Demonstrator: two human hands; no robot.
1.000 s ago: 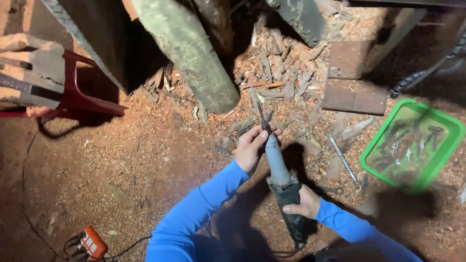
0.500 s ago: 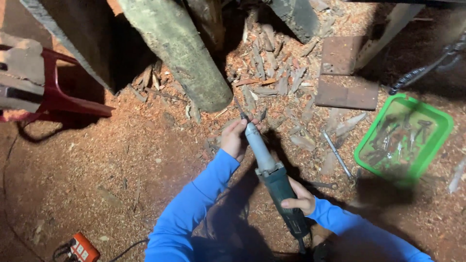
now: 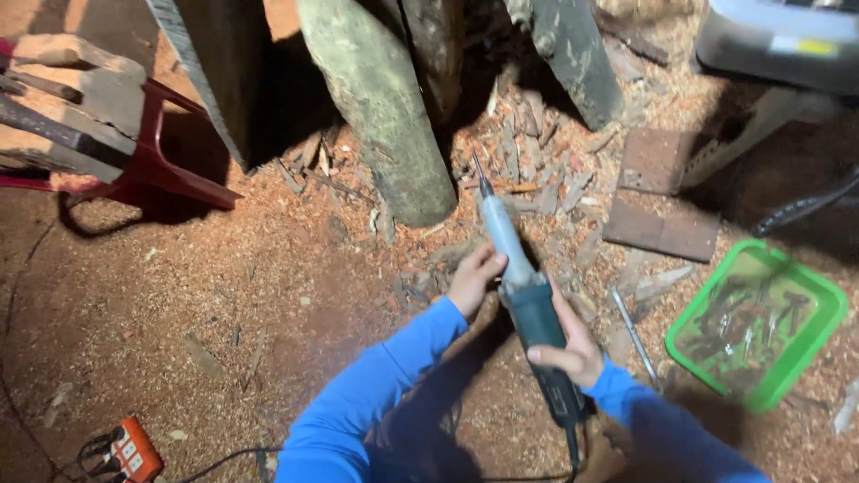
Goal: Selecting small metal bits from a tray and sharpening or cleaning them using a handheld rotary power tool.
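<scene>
1. Die grinder (image 3: 528, 295), a long grey-and-teal power tool with a slim neck and a pointed bit, is held up over the sawdust floor (image 3: 224, 304), its tip aimed toward the foot of a pale upright log (image 3: 380, 116) but not touching it.
2. Right hand (image 3: 568, 344) is closed around the teal body of the tool, fingers wrapped over it from the far side.
3. Left hand (image 3: 474, 277) is curled against the neck just where grey meets teal, thumb and fingers loosely closed on it.
4. As for progress, I judge the cutting not to be under way at this instant: the bit hangs free in the air, and no fresh mark on the log can be made out. Wood chips (image 3: 537, 170) lie thick around the log's base.
5. Nearby things: a green tray (image 3: 819, 335) of small metal bits to the right, a loose metal rod (image 3: 633, 333) between it and the tool, two flat bricks (image 3: 658, 228) beyond, a red stool frame (image 3: 157, 165) at the left, and an orange power strip (image 3: 134, 452) low at the left.
6. Dark planks (image 3: 224, 72) stand close beside the log, crowding the space around it.
</scene>
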